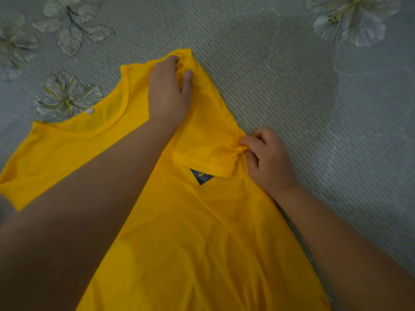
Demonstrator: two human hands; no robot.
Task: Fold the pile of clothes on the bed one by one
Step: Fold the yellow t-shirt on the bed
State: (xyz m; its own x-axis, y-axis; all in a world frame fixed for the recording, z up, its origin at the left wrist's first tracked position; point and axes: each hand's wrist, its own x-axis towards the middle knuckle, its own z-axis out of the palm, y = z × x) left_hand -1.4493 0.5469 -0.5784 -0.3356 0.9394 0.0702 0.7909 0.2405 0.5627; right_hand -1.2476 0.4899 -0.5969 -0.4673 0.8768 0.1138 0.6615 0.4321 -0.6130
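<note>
On bedsheet (292,63), both hands pinch shirt (202,232).

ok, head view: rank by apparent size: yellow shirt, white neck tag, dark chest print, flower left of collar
1. yellow shirt
2. flower
3. dark chest print, partly hidden under the folded sleeve
4. white neck tag

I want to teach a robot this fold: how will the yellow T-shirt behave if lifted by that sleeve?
Probably floppy: the yellow T-shirt bunches into creases where the right hand pinches its sleeve, so it would likely drape, not hold shape. It looks thin and light, lying nearly flat on the bedspread. The left hand grips the shoulder, perhaps because loose cloth shifts easily.
</note>
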